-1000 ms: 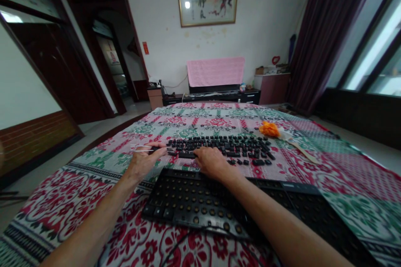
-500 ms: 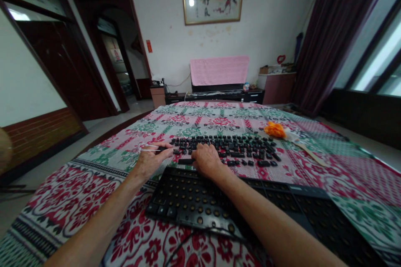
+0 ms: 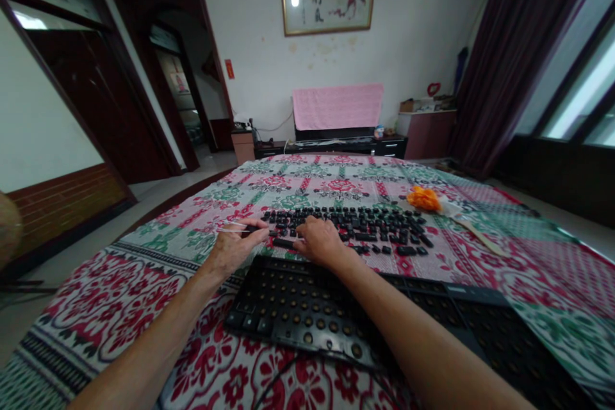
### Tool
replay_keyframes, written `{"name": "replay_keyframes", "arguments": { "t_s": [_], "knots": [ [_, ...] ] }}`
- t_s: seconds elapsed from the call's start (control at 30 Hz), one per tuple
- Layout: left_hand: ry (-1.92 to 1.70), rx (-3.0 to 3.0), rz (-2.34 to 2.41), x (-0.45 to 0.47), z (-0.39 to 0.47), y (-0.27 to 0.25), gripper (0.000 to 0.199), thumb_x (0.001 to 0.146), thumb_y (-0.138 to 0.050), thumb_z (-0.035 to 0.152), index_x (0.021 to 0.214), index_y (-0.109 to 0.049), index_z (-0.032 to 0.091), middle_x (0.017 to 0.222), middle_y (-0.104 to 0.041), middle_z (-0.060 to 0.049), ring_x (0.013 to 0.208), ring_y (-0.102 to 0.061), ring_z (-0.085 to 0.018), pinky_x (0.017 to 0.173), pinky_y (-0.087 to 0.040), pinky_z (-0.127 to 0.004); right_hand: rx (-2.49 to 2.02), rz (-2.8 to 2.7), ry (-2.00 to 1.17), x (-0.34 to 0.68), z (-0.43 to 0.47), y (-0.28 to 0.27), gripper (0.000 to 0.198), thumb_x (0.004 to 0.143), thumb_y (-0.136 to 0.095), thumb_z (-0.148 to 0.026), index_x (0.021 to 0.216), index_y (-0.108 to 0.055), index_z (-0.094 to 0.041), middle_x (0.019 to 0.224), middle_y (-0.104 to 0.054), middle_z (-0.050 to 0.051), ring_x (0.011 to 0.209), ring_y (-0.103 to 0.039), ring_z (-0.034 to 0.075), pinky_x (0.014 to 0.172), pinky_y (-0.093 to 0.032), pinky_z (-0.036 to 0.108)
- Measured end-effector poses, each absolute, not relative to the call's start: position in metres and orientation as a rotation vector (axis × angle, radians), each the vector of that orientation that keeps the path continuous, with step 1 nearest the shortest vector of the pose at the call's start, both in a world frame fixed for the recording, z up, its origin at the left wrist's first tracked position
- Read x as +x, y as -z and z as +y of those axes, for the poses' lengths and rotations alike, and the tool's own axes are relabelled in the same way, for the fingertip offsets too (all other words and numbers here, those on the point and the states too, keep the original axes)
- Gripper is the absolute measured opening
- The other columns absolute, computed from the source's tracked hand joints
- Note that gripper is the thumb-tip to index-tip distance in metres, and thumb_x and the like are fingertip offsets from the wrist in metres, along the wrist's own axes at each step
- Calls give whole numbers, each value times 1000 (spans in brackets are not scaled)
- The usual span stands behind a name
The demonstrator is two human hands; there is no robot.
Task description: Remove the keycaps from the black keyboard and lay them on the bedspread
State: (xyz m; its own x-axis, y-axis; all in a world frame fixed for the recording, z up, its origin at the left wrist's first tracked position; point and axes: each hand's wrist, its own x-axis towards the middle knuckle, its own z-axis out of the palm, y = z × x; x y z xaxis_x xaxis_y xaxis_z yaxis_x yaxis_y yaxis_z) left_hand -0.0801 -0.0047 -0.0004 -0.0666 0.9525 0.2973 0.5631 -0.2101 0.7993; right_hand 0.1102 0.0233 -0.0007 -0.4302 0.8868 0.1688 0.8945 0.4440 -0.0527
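Note:
My left hand (image 3: 234, 243) is closed around the dark handle of a keycap puller (image 3: 230, 227), whose thin wires stick out to the left. My right hand (image 3: 319, 241) rests among loose black keycaps (image 3: 355, 221), fingers curled and its thumb by the right end of a long keycap (image 3: 283, 243). Whatever its fingertips hold, if anything, is hidden. Nearer to me lies a black keyboard (image 3: 298, 307), mostly stripped to its round key posts, under my right forearm. Several keycaps (image 3: 248, 322) remain at its near left corner.
A patterned cloth (image 3: 202, 282) covers the table. At the right lie an orange fluffy duster head (image 3: 423, 198) and its pale handle (image 3: 480, 237). A cable (image 3: 273, 384) trails from the keyboard's near edge. Farther back, a pink cloth (image 3: 339, 107) hangs over a low cabinet.
The long keycap by my right thumb has shifted slightly and tilted. My left hand has edged right with the keycap puller. The right hand has moved a little over the keycaps.

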Motion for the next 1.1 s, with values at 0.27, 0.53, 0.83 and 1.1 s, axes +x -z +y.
{"name": "replay_keyframes", "arguments": {
  "t_s": [0.27,0.53,0.83,1.1],
  "knots": [
    [-1086,1682,1532,-85,-6,0,27,62,-63,39,80,-65,18,76,-67,-3,74,-61,-19,73,-44,-30,-1288,-2658,-510,169,13,-8,25,76,-45,-25,85,-68,-18,77,-66,2,71,-58,12,63,-38,20],
    [-860,1631,1548,-93,-3,11,30,61,-62,38,82,-65,17,75,-65,-2,70,-58,-17,55,-40,-23,-1317,-2732,-792,182,-1,-8,26,73,-50,-35,86,-66,-18,77,-65,1,71,-57,14,58,-38,20],
    [-809,1507,1509,-93,-4,14,31,61,-62,38,86,-62,18,82,-64,-3,74,-57,-16,55,-41,-22,-1335,-2789,-561,168,-7,-6,31,74,-51,-36,97,-64,-20,92,-64,6,80,-58,17,65,-40,24],
    [-904,1595,1516,-74,-7,17,29,62,-61,36,84,-64,18,74,-63,-2,67,-57,-15,55,-42,-23,-1409,-2812,-642,187,-5,-20,29,74,-53,-27,98,-65,-19,92,-66,5,83,-59,17,68,-42,24]
  ]
}}
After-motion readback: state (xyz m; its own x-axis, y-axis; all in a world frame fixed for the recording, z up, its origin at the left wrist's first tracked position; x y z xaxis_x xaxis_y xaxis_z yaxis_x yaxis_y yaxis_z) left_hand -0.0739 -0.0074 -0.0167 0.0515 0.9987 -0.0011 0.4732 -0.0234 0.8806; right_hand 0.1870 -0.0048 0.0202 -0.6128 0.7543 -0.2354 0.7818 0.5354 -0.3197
